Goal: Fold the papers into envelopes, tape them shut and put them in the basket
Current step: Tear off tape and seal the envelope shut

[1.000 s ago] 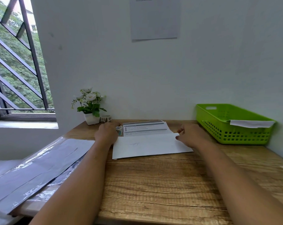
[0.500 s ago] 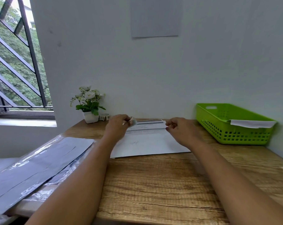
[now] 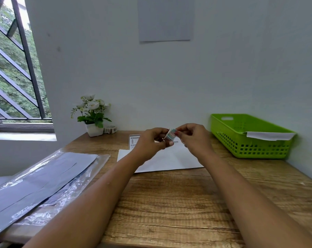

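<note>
from my station i see the brown wood-grain worktop (image 3: 169, 203) filling the lower view, set against a pale wall. along its left side lies a clear plastic sleeve of grey sheets (image 3: 41, 176), partly hanging over the edge. at the far right, close to the wall, sits the bright green perforated plastic basket (image 3: 259, 149); a white folded paper (image 3: 269, 136) rests across its near right rim. in the middle, apart from the basket, the white paper envelope (image 3: 169, 160) lies flat on the worktop, and a printed sheet (image 3: 133, 140) shows at its far edge. my view of both is partly blocked by the hands raised above them. the left hand (image 3: 151, 142) has its fingers (image 3: 169, 143) curled, pinching a small roll of patterned tape (image 3: 171, 134). the right hand (image 3: 194, 138) is curled as well, its fingertips nipping the other side of that roll; whether they hold the roll or a loose end i cannot tell. the roll is off the worktop, between the two hands. at the back left stands a small white pot of white flowers (image 3: 92, 119), and just beside it a second tape roll (image 3: 110, 129).
</note>
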A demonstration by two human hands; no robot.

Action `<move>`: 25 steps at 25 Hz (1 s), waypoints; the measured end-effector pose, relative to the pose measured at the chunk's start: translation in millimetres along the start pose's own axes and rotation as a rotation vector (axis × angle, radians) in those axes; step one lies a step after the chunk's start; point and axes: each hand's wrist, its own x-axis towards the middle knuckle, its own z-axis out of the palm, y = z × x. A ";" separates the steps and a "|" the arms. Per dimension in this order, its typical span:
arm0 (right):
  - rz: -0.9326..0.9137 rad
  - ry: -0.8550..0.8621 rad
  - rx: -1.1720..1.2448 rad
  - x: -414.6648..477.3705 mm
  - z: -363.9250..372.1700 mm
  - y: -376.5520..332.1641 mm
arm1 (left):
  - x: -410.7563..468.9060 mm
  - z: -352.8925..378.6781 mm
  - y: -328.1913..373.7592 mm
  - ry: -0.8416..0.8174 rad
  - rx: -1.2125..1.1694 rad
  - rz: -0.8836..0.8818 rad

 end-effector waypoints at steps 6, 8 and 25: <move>-0.019 0.008 -0.035 2.0 -2.0 1.8 | 1.1 -0.2 1.6 0.033 0.079 -0.010; -0.028 0.034 -0.031 3.1 -3.5 2.2 | 1.9 -1.8 -2.1 0.056 0.098 -0.025; 0.089 -0.313 -0.463 30.9 -33.6 18.3 | 3.6 -73.2 -65.3 0.304 1.074 -0.528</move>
